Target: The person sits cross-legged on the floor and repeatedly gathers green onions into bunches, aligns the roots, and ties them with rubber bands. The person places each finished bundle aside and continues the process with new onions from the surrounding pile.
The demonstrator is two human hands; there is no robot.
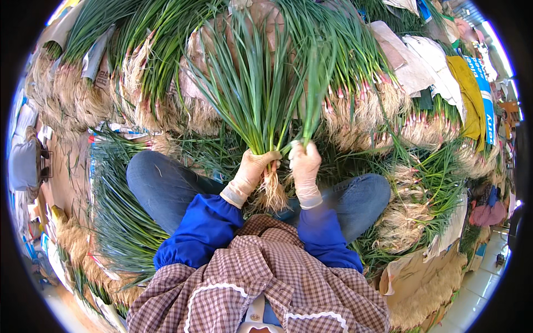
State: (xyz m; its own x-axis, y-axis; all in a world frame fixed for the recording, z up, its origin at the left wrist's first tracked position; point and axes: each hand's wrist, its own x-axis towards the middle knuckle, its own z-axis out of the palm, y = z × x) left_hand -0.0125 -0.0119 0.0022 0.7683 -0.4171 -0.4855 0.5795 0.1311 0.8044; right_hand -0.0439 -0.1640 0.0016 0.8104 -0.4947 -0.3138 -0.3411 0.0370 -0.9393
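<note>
Both my hands wear thin pale gloves. My left hand (254, 170) is closed around the lower stems of a bunch of long green-leaved allium plants (254, 95), probably garlic or scallions. Their roots (272, 191) hang below that fist, and the leaves fan out upward. Beside it on the right, my right hand (306, 160) grips green leaves (312, 91), which look blurred. The two hands are close together above my lap, between my bent knees. What lies inside the right fist is hidden.
Rooted green plants are heaped ahead, with brown paper (264, 33) among them. More leaves (125, 208) lie left of my knee. A pile with tangled roots (406, 208) is at the right. A cardboard box (420, 283) stands at lower right. A person (489, 208) is at the far right.
</note>
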